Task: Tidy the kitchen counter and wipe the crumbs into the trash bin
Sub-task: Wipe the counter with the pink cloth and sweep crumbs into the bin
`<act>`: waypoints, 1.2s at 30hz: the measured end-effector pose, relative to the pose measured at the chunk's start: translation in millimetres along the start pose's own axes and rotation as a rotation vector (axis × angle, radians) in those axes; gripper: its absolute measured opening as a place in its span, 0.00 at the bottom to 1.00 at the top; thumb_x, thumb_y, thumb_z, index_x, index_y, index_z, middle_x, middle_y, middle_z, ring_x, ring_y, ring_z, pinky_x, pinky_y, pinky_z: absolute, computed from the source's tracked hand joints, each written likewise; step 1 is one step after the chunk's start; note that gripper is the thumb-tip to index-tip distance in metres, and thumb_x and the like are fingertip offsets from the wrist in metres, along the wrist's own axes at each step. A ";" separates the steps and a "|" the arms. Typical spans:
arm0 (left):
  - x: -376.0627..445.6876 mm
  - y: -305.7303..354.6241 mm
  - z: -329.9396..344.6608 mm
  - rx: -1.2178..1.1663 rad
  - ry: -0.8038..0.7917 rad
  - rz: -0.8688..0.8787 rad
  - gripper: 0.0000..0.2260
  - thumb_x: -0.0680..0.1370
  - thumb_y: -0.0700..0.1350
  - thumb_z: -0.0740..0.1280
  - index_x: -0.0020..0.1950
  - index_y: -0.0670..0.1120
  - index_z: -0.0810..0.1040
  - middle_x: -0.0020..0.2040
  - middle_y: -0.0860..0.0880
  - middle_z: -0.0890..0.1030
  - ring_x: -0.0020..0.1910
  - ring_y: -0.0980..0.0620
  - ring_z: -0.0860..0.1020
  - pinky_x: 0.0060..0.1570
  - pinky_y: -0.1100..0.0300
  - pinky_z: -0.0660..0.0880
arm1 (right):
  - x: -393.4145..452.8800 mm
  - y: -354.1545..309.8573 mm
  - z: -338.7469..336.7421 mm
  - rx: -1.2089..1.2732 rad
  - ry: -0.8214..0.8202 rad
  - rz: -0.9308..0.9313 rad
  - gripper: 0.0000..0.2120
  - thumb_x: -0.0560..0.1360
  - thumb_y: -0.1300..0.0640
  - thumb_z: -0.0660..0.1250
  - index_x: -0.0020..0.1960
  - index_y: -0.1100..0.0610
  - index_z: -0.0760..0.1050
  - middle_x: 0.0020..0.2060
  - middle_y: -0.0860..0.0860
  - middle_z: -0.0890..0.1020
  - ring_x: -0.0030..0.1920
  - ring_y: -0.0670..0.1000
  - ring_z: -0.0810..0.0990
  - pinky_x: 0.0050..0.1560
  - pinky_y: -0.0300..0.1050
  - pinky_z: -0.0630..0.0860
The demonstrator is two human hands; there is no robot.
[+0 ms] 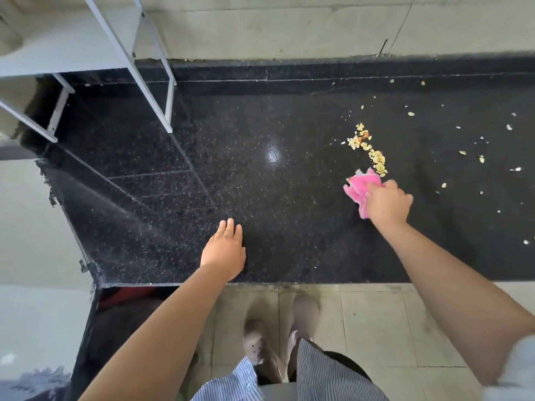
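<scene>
A black speckled counter (231, 157) fills the middle of the view. My right hand (386, 202) presses a crumpled pink cloth (359, 189) onto it. A gathered line of yellow crumbs (373, 153) lies just beyond the cloth, touching its far edge. More loose crumbs (480, 159) are scattered to the right and toward the back wall. My left hand (224, 250) lies flat on the counter near its front edge, fingers together and holding nothing. No trash bin is in view.
A white metal rack (139, 62) stands on the counter's back left corner, its legs on the surface. The counter ends at a left edge (69, 215). A pale tiled wall rises behind. Below the front edge are floor tiles and my feet (278, 328).
</scene>
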State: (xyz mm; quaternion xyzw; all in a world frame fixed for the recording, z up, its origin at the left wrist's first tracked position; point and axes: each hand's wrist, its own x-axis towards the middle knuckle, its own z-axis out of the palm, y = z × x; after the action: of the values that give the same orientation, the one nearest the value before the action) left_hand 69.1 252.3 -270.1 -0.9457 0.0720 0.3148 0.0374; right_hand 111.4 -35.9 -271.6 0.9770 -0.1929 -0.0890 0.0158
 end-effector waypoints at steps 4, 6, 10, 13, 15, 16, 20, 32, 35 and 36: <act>0.6 0.9 -0.2 0.001 -0.007 0.003 0.25 0.84 0.46 0.48 0.77 0.41 0.43 0.78 0.44 0.42 0.78 0.47 0.43 0.75 0.56 0.54 | -24.8 -10.7 -4.8 0.106 0.264 -0.121 0.12 0.69 0.66 0.67 0.52 0.63 0.79 0.44 0.61 0.79 0.41 0.60 0.79 0.53 0.50 0.65; 0.0 0.0 0.0 -0.005 -0.003 0.009 0.25 0.84 0.46 0.48 0.77 0.41 0.44 0.78 0.45 0.43 0.78 0.47 0.43 0.74 0.56 0.55 | -60.3 -33.1 -1.0 0.133 0.406 -0.224 0.09 0.64 0.62 0.65 0.41 0.57 0.82 0.33 0.55 0.80 0.32 0.56 0.80 0.47 0.45 0.60; 1.9 -5.6 0.0 -0.026 0.001 0.035 0.25 0.83 0.47 0.50 0.78 0.42 0.45 0.78 0.46 0.43 0.78 0.48 0.43 0.74 0.55 0.58 | -135.5 -84.0 21.1 0.213 0.212 -0.432 0.16 0.47 0.57 0.78 0.34 0.52 0.81 0.27 0.49 0.76 0.26 0.52 0.77 0.45 0.47 0.59; 3.6 -6.7 2.0 -0.021 -0.004 0.040 0.26 0.83 0.47 0.51 0.77 0.42 0.45 0.78 0.46 0.43 0.78 0.48 0.43 0.74 0.54 0.58 | -164.6 -101.2 43.7 0.223 0.081 -0.455 0.20 0.43 0.53 0.81 0.35 0.49 0.81 0.26 0.47 0.75 0.27 0.49 0.76 0.47 0.48 0.68; 3.1 -6.6 2.9 -0.026 0.006 0.040 0.26 0.83 0.47 0.51 0.77 0.42 0.45 0.78 0.46 0.43 0.78 0.48 0.43 0.74 0.53 0.59 | -163.9 -93.4 50.9 0.251 0.084 -0.464 0.17 0.50 0.52 0.80 0.37 0.50 0.82 0.28 0.47 0.77 0.29 0.50 0.78 0.48 0.48 0.73; 2.5 -6.4 3.0 -0.028 0.009 0.038 0.26 0.83 0.47 0.51 0.77 0.42 0.45 0.78 0.46 0.43 0.78 0.48 0.43 0.73 0.53 0.61 | -158.7 -82.7 54.8 0.275 0.111 -0.455 0.13 0.56 0.52 0.78 0.38 0.51 0.82 0.30 0.48 0.78 0.30 0.51 0.79 0.50 0.49 0.71; 1.9 -6.0 2.1 -0.016 0.002 0.038 0.25 0.83 0.47 0.50 0.77 0.42 0.44 0.78 0.46 0.43 0.78 0.47 0.43 0.71 0.52 0.64 | -109.5 -19.9 44.6 0.454 0.163 -0.062 0.13 0.77 0.54 0.59 0.50 0.61 0.79 0.44 0.57 0.80 0.50 0.58 0.75 0.58 0.48 0.56; 1.9 -11.5 3.9 0.028 0.004 0.078 0.27 0.83 0.50 0.51 0.78 0.44 0.43 0.78 0.48 0.42 0.78 0.49 0.43 0.72 0.53 0.64 | -120.9 -62.0 28.4 0.215 0.349 -0.335 0.08 0.57 0.60 0.75 0.37 0.55 0.83 0.29 0.53 0.78 0.26 0.54 0.77 0.46 0.47 0.64; 0.5 -9.4 -1.2 0.035 -0.010 0.060 0.27 0.83 0.50 0.51 0.78 0.43 0.44 0.78 0.47 0.43 0.78 0.49 0.44 0.72 0.53 0.63 | -143.5 -66.4 44.0 0.138 0.233 -0.453 0.14 0.50 0.54 0.80 0.34 0.52 0.81 0.28 0.49 0.76 0.25 0.51 0.76 0.44 0.46 0.60; -0.1 -5.8 -3.9 0.041 -0.009 0.046 0.27 0.83 0.50 0.51 0.78 0.43 0.46 0.78 0.46 0.44 0.78 0.48 0.46 0.72 0.53 0.62 | -143.7 -55.3 48.8 0.110 0.225 -0.467 0.14 0.51 0.53 0.79 0.34 0.51 0.81 0.28 0.49 0.77 0.25 0.51 0.76 0.45 0.46 0.60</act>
State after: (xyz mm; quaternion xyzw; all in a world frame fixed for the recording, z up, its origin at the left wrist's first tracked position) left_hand 72.3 257.6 -266.8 -0.9413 0.1000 0.3185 0.0497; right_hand -7.4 70.0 -299.1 0.9982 0.0362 0.0298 -0.0370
